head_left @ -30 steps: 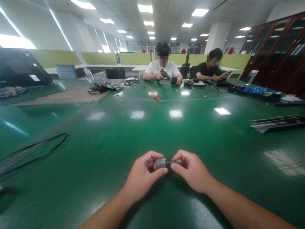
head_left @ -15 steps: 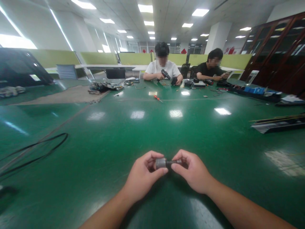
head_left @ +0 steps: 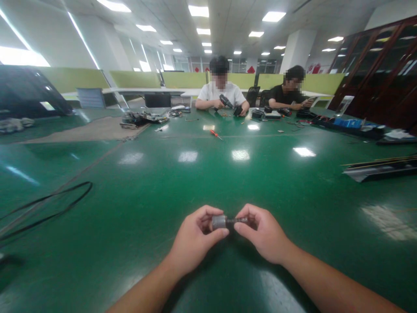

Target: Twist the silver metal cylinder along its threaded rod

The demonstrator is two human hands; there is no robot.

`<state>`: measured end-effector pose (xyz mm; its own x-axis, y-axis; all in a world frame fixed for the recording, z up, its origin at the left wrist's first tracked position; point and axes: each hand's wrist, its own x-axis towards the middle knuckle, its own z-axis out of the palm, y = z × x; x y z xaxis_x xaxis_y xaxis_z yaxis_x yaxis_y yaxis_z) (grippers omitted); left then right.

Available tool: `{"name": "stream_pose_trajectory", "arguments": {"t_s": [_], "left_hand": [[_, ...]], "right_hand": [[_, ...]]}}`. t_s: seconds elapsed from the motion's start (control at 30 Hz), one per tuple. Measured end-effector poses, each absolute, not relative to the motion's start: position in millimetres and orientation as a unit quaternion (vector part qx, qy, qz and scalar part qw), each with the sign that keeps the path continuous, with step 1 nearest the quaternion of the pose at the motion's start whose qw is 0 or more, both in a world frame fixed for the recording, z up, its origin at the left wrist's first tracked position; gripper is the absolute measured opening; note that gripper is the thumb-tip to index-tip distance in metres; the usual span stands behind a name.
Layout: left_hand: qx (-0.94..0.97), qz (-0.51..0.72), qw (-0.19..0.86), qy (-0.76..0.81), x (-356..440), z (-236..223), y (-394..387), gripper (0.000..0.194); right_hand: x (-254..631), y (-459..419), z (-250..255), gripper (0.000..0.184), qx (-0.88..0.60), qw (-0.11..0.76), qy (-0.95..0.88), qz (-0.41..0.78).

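Observation:
Close in front of me, a small grey metal cylinder (head_left: 219,221) with a thin dark shaft (head_left: 232,221) is held level just above the green table (head_left: 156,191). My left hand (head_left: 192,237) has its fingers and thumb closed around the cylinder at the left. On the right, my right hand (head_left: 265,234) pinches the shaft, which looks ridged and partly shows between thumb and forefinger. What exact kind of part this is I cannot make out.
A black cable loop (head_left: 74,195) lies at left. Toward the far side are an orange screwdriver (head_left: 213,133) and a pile of electronic parts (head_left: 141,118). A metal channel (head_left: 374,169) lies at right. Two people sit opposite; one holds a power drill (head_left: 225,101).

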<state>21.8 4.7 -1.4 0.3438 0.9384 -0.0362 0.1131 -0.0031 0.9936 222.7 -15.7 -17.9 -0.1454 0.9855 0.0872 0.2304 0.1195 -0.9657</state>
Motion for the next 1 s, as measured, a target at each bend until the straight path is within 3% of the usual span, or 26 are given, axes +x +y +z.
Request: {"name": "stream_pose_trajectory", "arguments": {"t_s": [1.0], "left_hand": [[0.592, 0.377, 0.562, 0.438, 20.0, -1.8, 5.0, 0.033]], "right_hand": [[222.4, -14.9, -18.8, 0.009, -0.496, 0.429, -0.612, 0.443]]}}
